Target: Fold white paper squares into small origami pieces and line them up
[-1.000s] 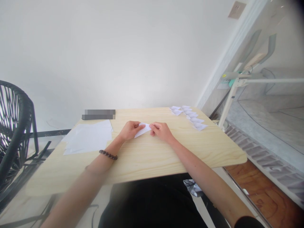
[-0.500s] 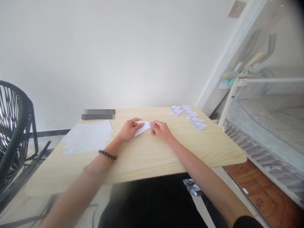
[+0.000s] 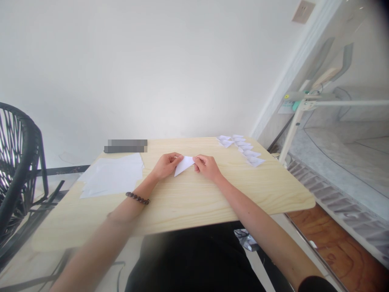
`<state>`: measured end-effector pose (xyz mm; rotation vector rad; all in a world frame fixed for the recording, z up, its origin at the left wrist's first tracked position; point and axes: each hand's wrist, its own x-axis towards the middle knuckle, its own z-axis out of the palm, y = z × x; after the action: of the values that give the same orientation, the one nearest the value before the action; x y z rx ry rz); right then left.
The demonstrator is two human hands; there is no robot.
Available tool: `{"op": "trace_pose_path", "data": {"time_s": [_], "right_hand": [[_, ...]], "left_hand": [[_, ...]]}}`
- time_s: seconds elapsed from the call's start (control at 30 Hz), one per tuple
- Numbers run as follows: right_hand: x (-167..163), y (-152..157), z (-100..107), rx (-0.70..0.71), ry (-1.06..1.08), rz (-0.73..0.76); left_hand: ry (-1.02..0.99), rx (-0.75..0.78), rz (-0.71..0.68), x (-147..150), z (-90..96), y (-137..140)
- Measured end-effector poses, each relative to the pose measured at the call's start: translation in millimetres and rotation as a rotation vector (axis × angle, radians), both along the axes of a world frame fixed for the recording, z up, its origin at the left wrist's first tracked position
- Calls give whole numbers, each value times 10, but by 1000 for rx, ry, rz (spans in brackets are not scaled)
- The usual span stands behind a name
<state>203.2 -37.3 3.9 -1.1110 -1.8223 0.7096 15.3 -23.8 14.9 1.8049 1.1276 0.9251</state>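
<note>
Between my hands is a small folded piece of white paper (image 3: pixel 184 164), roughly triangular, held just above or against the tabletop. My left hand (image 3: pixel 167 165) pinches its left side between thumb and fingers, with a dark bead bracelet on the wrist. At the right corner, my right hand (image 3: pixel 207 166) grips the paper with thumb and curled forefinger. Loose white sheets (image 3: pixel 114 176) lie in an untidy stack left of my left hand. Several folded white paper pieces (image 3: pixel 247 152) stand in rows at the table's back right.
The light wooden table (image 3: pixel 188 207) backs onto a white wall. A dark, partly blurred-out object (image 3: pixel 126 147) lies at its back left. A black woven chair (image 3: pixel 22 162) stands to the left. To the right is a white metal frame (image 3: pixel 291 134).
The folded paper has turned slightly, and more of its face shows. My right hand has shifted a little to the right, still gripping the corner.
</note>
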Motion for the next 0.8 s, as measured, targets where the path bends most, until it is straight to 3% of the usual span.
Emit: {"op": "trace_pose_path", "data": {"time_s": [0.8], "right_hand": [[-4, 6, -21, 5, 31, -41]], "left_hand": [[-57, 9, -2, -12, -11, 32]]}}
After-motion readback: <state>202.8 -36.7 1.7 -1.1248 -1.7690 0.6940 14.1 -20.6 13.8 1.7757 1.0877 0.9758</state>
